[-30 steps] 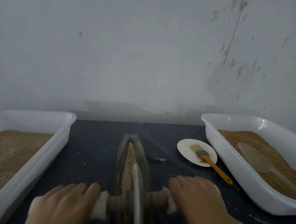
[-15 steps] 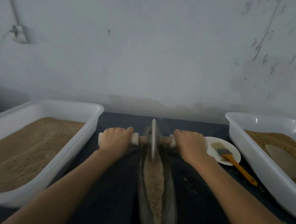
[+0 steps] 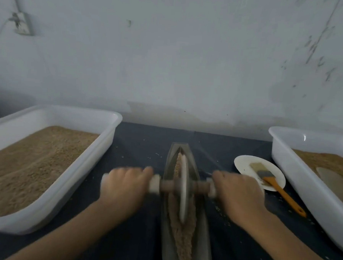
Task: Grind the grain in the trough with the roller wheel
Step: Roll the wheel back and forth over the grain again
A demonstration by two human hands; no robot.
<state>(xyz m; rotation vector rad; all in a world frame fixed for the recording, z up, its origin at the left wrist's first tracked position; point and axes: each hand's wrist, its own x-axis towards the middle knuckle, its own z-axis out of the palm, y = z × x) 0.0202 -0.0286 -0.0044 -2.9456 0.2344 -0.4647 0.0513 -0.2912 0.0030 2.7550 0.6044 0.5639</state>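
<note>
1. The trough (image 3: 200, 226) lies lengthwise on the dark surface (image 3: 142, 148), running away from the person, between the two arms. The grain (image 3: 182, 241) in its near half looks broken and mealy, but coarse, so I judge the grinding under way and not done.
2. The left hand (image 3: 124, 184) and right hand (image 3: 238, 193) are set apart, each curled tight round one end of the axle, either side of the wheel (image 3: 182, 190).
3. The wheel is a thin pale disc standing upright in the groove, about midway along, blurred.
4. Past it, a thin ridge of grain shows at the far tip; how fine it is I cannot tell.
5. Farther out stand a left tub (image 3: 111, 124) and right tub (image 3: 280, 153), and a plate (image 3: 244, 165) with a brush (image 3: 271, 179).
</note>
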